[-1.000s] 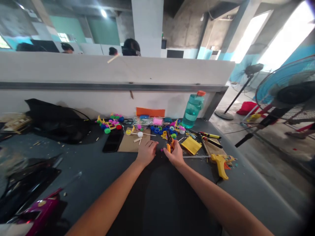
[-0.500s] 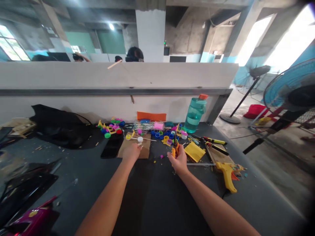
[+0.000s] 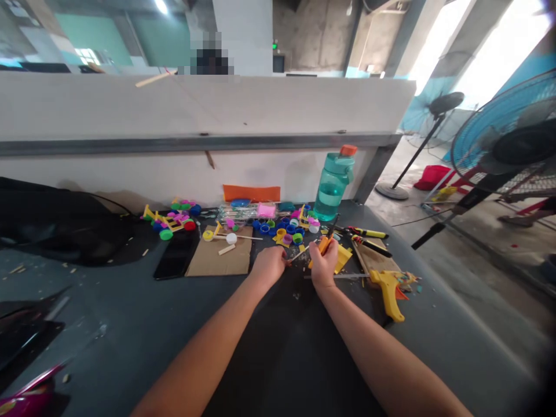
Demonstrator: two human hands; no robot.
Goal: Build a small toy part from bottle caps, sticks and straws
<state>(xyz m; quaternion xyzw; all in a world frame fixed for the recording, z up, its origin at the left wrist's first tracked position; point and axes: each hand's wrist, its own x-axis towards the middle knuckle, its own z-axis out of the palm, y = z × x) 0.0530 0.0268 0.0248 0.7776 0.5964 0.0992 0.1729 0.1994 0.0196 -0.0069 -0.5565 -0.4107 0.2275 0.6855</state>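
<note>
My left hand (image 3: 268, 265) is closed, its fingertips pinching a thin pale stick (image 3: 299, 253) that points toward my right hand. Closed around orange-handled pliers (image 3: 324, 245), my right hand (image 3: 324, 267) keeps their dark jaws tilted up and away; the exact jaw opening cannot be made out. Left of my hands lies a piece of cardboard (image 3: 217, 263). On it are a short wooden strip (image 3: 226, 249), a white cap (image 3: 231, 238), a yellow cap (image 3: 208, 236) and a thin rod. Several coloured bottle caps (image 3: 287, 238) lie just beyond my hands.
A teal water bottle (image 3: 330, 194) stands at the back. To the right lie a yellow glue gun (image 3: 391, 292) and dark-handled tools (image 3: 371, 246). A black phone (image 3: 174, 255) and a black bag (image 3: 56, 223) are on the left. Fans (image 3: 499, 145) stand beyond the table.
My left hand has moved right, from the cardboard to beside my right hand. A short wooden strip now lies on the cardboard, and a thin stick is in my left fingers. The view has shifted.
</note>
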